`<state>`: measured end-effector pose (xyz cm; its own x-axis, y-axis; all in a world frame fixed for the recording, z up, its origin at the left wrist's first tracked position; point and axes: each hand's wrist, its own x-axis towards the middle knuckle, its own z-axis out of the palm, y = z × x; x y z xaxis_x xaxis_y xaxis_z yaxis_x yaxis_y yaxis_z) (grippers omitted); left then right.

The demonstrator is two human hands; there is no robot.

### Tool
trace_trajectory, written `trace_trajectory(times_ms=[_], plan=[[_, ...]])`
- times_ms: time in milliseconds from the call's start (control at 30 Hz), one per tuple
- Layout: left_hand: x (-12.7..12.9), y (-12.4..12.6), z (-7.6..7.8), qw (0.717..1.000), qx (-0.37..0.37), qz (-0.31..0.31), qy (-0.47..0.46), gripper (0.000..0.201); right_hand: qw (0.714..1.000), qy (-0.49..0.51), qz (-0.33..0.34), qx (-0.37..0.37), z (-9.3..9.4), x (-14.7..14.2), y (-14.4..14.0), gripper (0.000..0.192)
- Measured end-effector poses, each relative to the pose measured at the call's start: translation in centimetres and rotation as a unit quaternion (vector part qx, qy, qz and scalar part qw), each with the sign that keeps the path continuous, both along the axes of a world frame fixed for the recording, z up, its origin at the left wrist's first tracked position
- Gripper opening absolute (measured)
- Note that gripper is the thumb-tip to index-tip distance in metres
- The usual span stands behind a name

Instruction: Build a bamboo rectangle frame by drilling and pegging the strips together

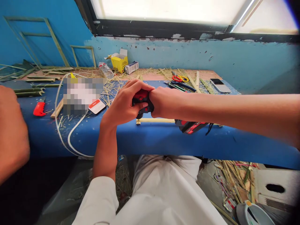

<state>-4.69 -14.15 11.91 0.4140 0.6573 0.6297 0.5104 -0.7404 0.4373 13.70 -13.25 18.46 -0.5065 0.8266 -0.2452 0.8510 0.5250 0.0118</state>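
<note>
My right hand (161, 99) is wrapped round the handle of a black and red cordless drill (191, 126), whose battery end sticks out below my forearm. Fingers of my left hand (127, 101) curl over the drill's head from the other side, thumb pressed against it. The drill points down at the left end of a pale bamboo strip (161, 120), which lies along the front of the blue table (140, 142). Part of the strip is hidden under the drill and my right arm. The drill's tip meets the end joint; the exact contact is hard to see.
Red-handled scissors (176, 78), pliers (185, 86) and a phone (220, 86) lie behind my right arm. To the left are a red-handled knife (39, 108), a white cable (57, 115) and another person's arm (12, 134). Bamboo frames (55, 39) lean on the wall.
</note>
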Motion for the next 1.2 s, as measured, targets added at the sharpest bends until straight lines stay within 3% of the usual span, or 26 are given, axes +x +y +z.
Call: trace_trajectory(times_ms=[1000, 1133, 1200], plan=[[-0.2, 1.0, -0.3, 1.0, 0.019, -0.007, 0.014, 0.045, 1.0, -0.005, -0.001, 0.017, -0.5, 0.2, 0.7, 0.034], [0.0, 0.6, 0.0, 1.0, 0.004, 0.004, 0.017, 0.045, 1.0, 0.001, 0.002, 0.015, -0.5, 0.4, 0.8, 0.039], [0.7, -0.6, -0.4, 0.998, 0.038, 0.04, -0.006, 0.048, 1.0, 0.007, 0.016, 0.021, -0.5, 0.5, 1.0, 0.038]])
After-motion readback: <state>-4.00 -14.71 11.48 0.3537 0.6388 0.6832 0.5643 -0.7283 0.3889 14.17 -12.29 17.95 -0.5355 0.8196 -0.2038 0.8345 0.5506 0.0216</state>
